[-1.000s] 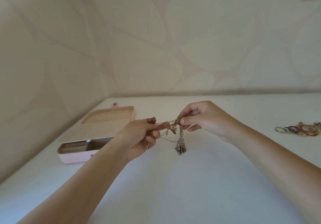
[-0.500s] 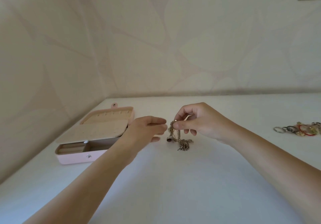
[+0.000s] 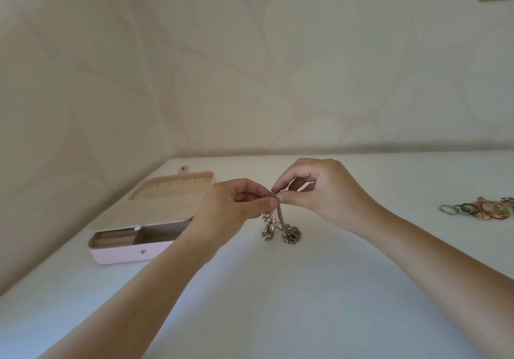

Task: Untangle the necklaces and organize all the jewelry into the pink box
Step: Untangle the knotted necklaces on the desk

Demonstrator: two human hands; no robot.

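The task looks barely begun. The white surface point(image 3: 278, 297) carries everything. The box point(image 3: 122, 255) sits open at the left, and no jewelry shows in the compartments that can be seen, though the left forearm hides its right end. The left hand point(image 3: 228, 214) and right hand point(image 3: 325, 194) meet above the middle of the surface, each pinching the top of the necklaces point(image 3: 281, 227) between thumb and forefinger. The necklaces hang from there as one clump, with the lower end resting on the surface, so they are not yet untangled. The rings point(image 3: 478, 209) lie in a small pile far right, well apart from the box. By my reading, separating the chains and all the sorting are left to do.

The surface is smooth and matte. The box is a shallow rounded rectangle with a pale pink shell, a metal snap on its front and a beige, soft-looking lining. Its lid point(image 3: 155, 208) lies back flat with a row of slots. The necklaces are thin metal chains knotted together, with small pendants at the bottom. The rings are mostly metal hoops, with a couple of red loops among them.
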